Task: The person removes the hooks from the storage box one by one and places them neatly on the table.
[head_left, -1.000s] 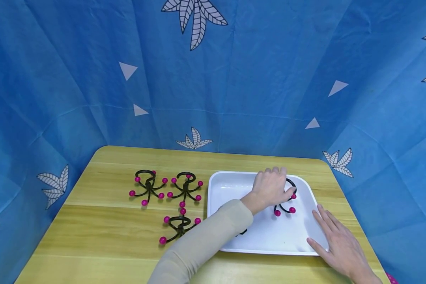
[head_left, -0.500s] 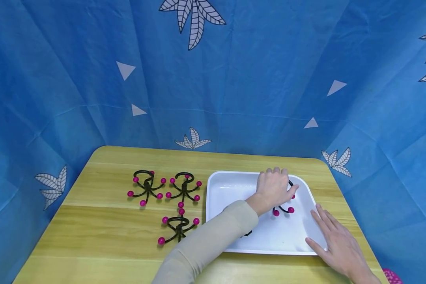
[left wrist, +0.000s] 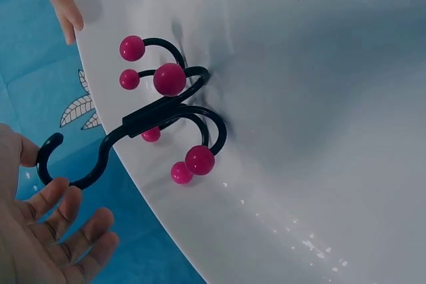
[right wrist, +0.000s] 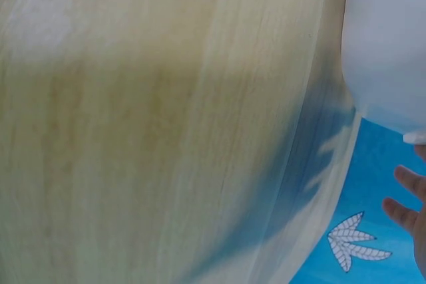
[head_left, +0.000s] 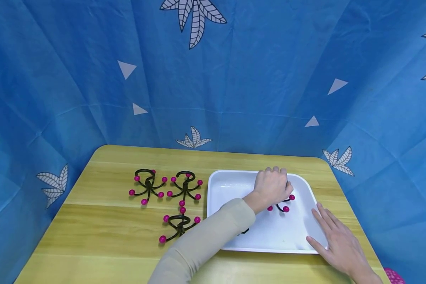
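My left hand (head_left: 271,187) is over the white tray (head_left: 216,175) in the head view. Its thumb and forefinger pinch the curved top of a black multi-arm hook (left wrist: 150,114) with pink ball tips, which lies slanted in the left wrist view, its balls over the tray. In the head view the hand hides most of that hook (head_left: 280,207). My right hand (head_left: 340,244) rests with spread, straight fingers on the tray's right rim. A small piece of something black (head_left: 245,231) shows in the tray beside the left sleeve, which covers the rest.
Left of the tray, three like hooks stand on the wooden table (head_left: 92,228): one far left (head_left: 148,185), one beside it (head_left: 185,187), and one nearer (head_left: 179,225), partly behind the sleeve. Blue patterned cloth (head_left: 234,79) hangs around the table.
The hook in my left hand has shifted slightly left within the tray, and its curved top is now hidden behind the hand. My right hand stays on the rim.
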Tool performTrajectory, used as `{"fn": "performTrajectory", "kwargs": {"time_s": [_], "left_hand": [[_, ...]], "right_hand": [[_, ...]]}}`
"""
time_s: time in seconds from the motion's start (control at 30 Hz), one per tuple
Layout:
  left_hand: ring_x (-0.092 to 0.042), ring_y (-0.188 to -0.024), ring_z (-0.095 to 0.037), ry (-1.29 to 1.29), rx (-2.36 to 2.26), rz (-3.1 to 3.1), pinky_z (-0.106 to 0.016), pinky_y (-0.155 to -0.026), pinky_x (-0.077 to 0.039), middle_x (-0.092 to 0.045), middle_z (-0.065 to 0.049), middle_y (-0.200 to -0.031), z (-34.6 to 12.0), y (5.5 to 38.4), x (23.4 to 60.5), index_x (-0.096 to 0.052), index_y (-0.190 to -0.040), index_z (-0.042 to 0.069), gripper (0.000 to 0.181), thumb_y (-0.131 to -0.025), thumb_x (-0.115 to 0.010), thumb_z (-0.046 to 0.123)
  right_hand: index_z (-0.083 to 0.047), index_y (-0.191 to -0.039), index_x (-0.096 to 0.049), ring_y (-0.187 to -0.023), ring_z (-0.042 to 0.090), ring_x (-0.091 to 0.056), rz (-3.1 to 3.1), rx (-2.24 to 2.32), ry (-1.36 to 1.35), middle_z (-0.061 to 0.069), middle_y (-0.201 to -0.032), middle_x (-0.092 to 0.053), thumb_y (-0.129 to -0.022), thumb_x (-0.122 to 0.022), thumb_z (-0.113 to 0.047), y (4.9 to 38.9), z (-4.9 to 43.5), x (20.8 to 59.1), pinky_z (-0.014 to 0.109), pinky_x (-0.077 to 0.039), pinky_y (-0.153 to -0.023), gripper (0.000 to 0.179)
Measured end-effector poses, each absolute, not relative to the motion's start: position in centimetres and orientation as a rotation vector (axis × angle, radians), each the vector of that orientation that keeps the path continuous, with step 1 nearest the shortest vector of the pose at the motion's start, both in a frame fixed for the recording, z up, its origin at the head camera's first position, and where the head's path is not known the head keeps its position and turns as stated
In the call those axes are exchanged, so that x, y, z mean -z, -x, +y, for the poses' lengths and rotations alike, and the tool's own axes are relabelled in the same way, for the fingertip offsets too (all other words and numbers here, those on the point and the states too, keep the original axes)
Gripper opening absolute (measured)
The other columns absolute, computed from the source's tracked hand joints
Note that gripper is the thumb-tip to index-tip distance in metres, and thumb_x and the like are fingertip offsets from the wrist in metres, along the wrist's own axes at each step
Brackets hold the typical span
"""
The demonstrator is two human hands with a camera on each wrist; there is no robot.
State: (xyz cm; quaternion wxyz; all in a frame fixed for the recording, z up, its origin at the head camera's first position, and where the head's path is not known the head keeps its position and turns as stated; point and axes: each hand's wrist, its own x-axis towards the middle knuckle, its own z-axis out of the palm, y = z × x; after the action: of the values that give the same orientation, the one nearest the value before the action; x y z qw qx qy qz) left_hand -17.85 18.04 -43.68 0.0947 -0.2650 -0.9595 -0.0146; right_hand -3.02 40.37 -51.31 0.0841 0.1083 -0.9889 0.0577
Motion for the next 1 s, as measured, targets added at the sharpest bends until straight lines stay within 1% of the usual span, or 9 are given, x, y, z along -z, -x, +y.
{"fn": "performTrajectory", "kwargs": {"time_s": [0.13,0.3,0.53,0.67,0.77,0.93,1.0], "left_hand": [[-0.053,-0.068,-0.008,0.812,0.053,-2.845,-0.022,-0.057,-0.041,-0.064,0.010,-0.085,17.9,17.9,43.5,-0.069,-0.102,0.024,0.031,-0.104,-0.052,0.050],[-0.054,-0.067,-0.008,0.843,0.032,-2.853,-0.023,-0.057,-0.042,-0.063,0.010,-0.084,17.6,18.0,43.1,-0.068,-0.102,0.024,0.026,-0.105,-0.052,0.044],[-0.061,-0.077,-0.007,0.873,-0.021,-2.870,-0.023,-0.061,-0.049,-0.068,0.010,-0.097,17.2,18.1,42.5,-0.067,-0.104,0.025,0.022,-0.106,-0.055,0.044],[-0.063,-0.081,-0.007,0.906,-0.057,-2.840,-0.023,-0.064,-0.051,-0.069,0.011,-0.099,16.6,17.9,41.9,-0.066,-0.105,0.027,0.020,-0.106,-0.056,0.044],[-0.063,-0.079,-0.008,0.950,-0.090,-2.802,-0.022,-0.062,-0.050,-0.068,0.010,-0.097,15.9,17.7,41.0,-0.064,-0.107,0.027,0.018,-0.107,-0.053,0.042],[-0.057,-0.074,-0.008,1.024,-0.139,-2.750,-0.020,-0.057,-0.047,-0.063,0.010,-0.093,14.3,17.3,39.3,-0.062,-0.111,0.027,0.017,-0.108,-0.052,0.040],[-0.056,-0.075,-0.008,1.042,-0.121,-2.745,-0.020,-0.056,-0.046,-0.063,0.009,-0.095,13.5,17.2,38.7,-0.062,-0.114,0.028,0.018,-0.108,-0.053,0.041]], "right_hand": [[-0.010,-0.162,-0.041,-0.144,0.045,-0.048,-2.954,-0.174,-0.328,0.013,-0.172,-0.034,-0.094,-0.071,-0.053,3.1,40.4,51.2,0.064,-0.045,-0.107,0.086],[-0.009,-0.161,-0.042,-0.145,0.045,-0.047,-2.959,-0.172,-0.325,0.013,-0.172,-0.034,-0.094,-0.071,-0.054,3.1,40.3,51.1,0.065,-0.044,-0.108,0.086],[-0.009,-0.160,-0.043,-0.144,0.045,-0.048,-2.948,-0.158,-0.323,0.014,-0.171,-0.036,-0.093,-0.072,-0.054,3.0,40.2,51.1,0.065,-0.045,-0.108,0.086],[-0.010,-0.162,-0.040,-0.146,0.044,-0.046,-2.963,-0.160,-0.310,0.014,-0.172,-0.035,-0.094,-0.071,-0.054,3.0,40.2,51.1,0.065,-0.043,-0.109,0.087],[-0.010,-0.163,-0.039,-0.146,0.045,-0.045,-2.974,-0.165,-0.302,0.015,-0.172,-0.035,-0.094,-0.072,-0.054,2.9,40.2,51.1,0.067,-0.043,-0.109,0.088],[-0.011,-0.163,-0.038,-0.144,0.046,-0.046,-2.982,-0.157,-0.298,0.016,-0.171,-0.036,-0.094,-0.071,-0.055,3.0,40.2,51.1,0.069,-0.043,-0.109,0.089],[-0.011,-0.164,-0.038,-0.145,0.046,-0.046,-2.984,-0.154,-0.298,0.015,-0.171,-0.035,-0.094,-0.071,-0.055,3.0,40.2,51.1,0.069,-0.043,-0.109,0.089]]}}
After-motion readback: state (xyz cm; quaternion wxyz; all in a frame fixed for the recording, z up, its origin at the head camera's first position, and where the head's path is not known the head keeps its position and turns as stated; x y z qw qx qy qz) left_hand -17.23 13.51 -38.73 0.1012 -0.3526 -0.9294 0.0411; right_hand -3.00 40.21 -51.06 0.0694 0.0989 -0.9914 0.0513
